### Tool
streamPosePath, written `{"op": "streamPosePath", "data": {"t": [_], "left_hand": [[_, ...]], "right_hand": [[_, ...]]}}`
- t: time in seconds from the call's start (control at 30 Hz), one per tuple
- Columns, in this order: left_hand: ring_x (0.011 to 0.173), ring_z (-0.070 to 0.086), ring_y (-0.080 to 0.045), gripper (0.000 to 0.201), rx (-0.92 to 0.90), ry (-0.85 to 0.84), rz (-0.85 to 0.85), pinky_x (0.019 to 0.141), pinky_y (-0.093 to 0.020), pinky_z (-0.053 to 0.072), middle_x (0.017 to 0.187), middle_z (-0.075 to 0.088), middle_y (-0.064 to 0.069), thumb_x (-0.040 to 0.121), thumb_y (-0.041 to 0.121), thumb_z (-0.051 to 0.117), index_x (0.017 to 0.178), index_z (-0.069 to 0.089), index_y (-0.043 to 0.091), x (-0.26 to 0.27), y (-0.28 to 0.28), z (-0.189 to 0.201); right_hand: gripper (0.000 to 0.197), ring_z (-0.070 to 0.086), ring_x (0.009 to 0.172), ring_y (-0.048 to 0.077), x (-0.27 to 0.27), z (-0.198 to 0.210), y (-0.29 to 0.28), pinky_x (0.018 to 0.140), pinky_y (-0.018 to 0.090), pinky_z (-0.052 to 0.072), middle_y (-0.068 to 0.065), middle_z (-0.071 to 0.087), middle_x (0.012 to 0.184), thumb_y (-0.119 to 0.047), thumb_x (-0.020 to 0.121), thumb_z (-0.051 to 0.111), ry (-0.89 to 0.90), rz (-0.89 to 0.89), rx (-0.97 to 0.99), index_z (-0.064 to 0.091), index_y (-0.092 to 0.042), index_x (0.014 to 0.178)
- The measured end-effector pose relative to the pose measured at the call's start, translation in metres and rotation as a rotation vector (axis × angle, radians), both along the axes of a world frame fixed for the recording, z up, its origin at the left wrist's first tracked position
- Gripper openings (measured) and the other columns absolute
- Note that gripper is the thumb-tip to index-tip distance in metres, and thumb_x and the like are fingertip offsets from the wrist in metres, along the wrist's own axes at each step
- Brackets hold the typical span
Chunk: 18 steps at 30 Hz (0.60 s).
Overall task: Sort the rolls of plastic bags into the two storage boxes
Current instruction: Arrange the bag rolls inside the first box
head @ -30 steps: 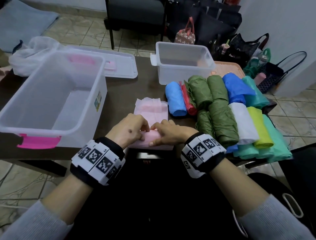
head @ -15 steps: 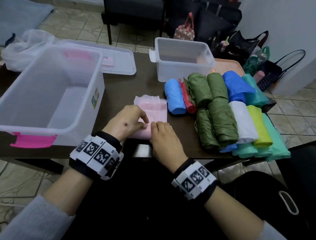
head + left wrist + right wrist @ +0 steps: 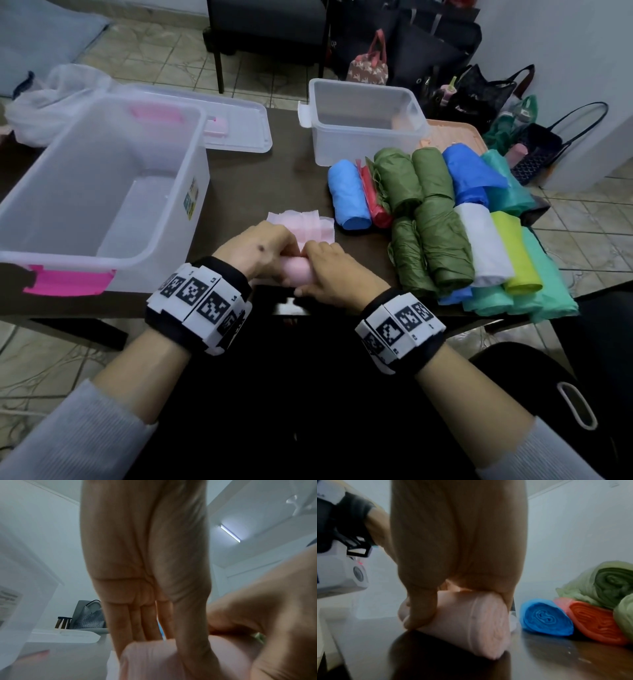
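A pale pink bag roll (image 3: 297,273) lies at the table's near edge, its loose flat end (image 3: 310,226) spread out behind it. My left hand (image 3: 262,248) and right hand (image 3: 330,270) both curl over the roll, fingers on top, thumbs at the near side. The right wrist view shows the pink roll (image 3: 476,622) gripped from above. The left wrist view shows the pink roll (image 3: 150,658) under the fingers. A large clear box (image 3: 85,192) with pink latches stands at the left. A smaller clear box (image 3: 363,120) stands at the back. Both look empty.
Several rolls lie in a pile at the right: blue (image 3: 347,198), red (image 3: 375,202), olive green (image 3: 435,236), white (image 3: 481,246), yellow-green (image 3: 513,250), teal (image 3: 548,274). A clear lid (image 3: 236,123) lies behind the large box. Bags stand on the floor beyond the table.
Both hands have rolled the pink bag further up; less flat plastic shows behind them. The right hand turned back over the roll's right end.
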<state>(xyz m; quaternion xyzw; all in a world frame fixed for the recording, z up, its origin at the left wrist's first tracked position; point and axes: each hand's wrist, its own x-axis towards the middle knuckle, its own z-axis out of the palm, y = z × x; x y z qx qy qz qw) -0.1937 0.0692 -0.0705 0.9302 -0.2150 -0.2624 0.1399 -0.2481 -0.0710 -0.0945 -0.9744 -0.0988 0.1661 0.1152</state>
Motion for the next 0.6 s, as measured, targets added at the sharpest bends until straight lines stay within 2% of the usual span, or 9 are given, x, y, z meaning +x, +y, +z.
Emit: {"op": "streamPosePath", "data": {"t": [0.07, 0.17, 0.23, 0.37, 0.47, 0.53, 0.6], "left_hand": [[0.090, 0.055, -0.013, 0.051, 0.007, 0.073, -0.006, 0.079, -0.024, 0.045, 0.111, 0.066, 0.001, 0.070, 0.014, 0.079, 0.118, 0.061, 0.022, 0.000, -0.001, -0.001], [0.098, 0.053, -0.012, 0.054, 0.003, 0.121, 0.004, 0.086, -0.024, 0.042, 0.119, 0.062, 0.002, 0.074, 0.019, 0.078, 0.123, 0.054, 0.021, 0.002, -0.001, 0.000], [0.104, 0.052, -0.013, 0.053, 0.008, 0.141, 0.001, 0.088, -0.023, 0.040, 0.121, 0.060, 0.003, 0.075, 0.023, 0.077, 0.123, 0.053, 0.021, 0.005, 0.001, 0.001], [0.115, 0.054, -0.014, 0.049, -0.051, 0.124, 0.010, 0.088, -0.018, 0.037, 0.125, 0.060, -0.001, 0.078, 0.023, 0.075, 0.124, 0.058, 0.019, 0.007, 0.005, 0.002], [0.105, 0.058, -0.017, 0.042, -0.150, -0.048, 0.075, 0.081, -0.020, 0.039, 0.115, 0.065, -0.004, 0.076, 0.023, 0.077, 0.116, 0.066, 0.019, 0.002, 0.006, 0.003], [0.095, 0.060, -0.017, 0.037, -0.162, -0.099, 0.096, 0.078, -0.023, 0.043, 0.106, 0.066, -0.004, 0.073, 0.026, 0.079, 0.109, 0.070, 0.020, -0.003, 0.006, 0.005], [0.098, 0.061, -0.021, 0.047, -0.113, -0.112, 0.081, 0.082, -0.030, 0.049, 0.109, 0.065, -0.004, 0.067, 0.026, 0.082, 0.112, 0.067, 0.022, -0.006, 0.004, 0.003]], "right_hand": [[0.055, 0.037, 0.117, 0.027, -0.012, 0.003, 0.002, 0.096, 0.035, 0.035, 0.011, 0.040, 0.128, -0.034, 0.084, 0.065, -0.085, 0.003, -0.005, 0.042, -0.007, 0.126], [0.039, 0.042, 0.107, 0.025, -0.032, -0.002, 0.011, 0.087, 0.034, 0.040, 0.010, 0.043, 0.120, -0.014, 0.086, 0.059, -0.279, -0.062, 0.056, 0.044, -0.007, 0.121], [0.033, 0.045, 0.104, 0.025, -0.039, -0.007, 0.015, 0.082, 0.034, 0.040, 0.009, 0.046, 0.117, -0.008, 0.087, 0.056, -0.310, -0.073, 0.065, 0.046, -0.009, 0.118], [0.042, 0.043, 0.112, 0.022, -0.028, -0.010, 0.004, 0.085, 0.034, 0.041, 0.006, 0.049, 0.121, -0.017, 0.085, 0.062, -0.204, -0.073, 0.139, 0.048, -0.012, 0.124], [0.047, 0.048, 0.115, 0.023, -0.005, -0.004, -0.008, 0.095, 0.033, 0.040, 0.007, 0.055, 0.124, -0.024, 0.082, 0.067, -0.086, -0.058, 0.221, 0.052, -0.013, 0.125], [0.044, 0.052, 0.113, 0.023, 0.015, 0.002, -0.016, 0.090, 0.026, 0.037, 0.008, 0.058, 0.123, -0.025, 0.084, 0.066, 0.000, -0.022, 0.214, 0.055, -0.012, 0.125], [0.041, 0.053, 0.109, 0.022, 0.032, 0.008, -0.021, 0.080, 0.022, 0.034, 0.008, 0.059, 0.121, -0.028, 0.087, 0.063, 0.079, 0.014, 0.170, 0.056, -0.012, 0.125]]}}
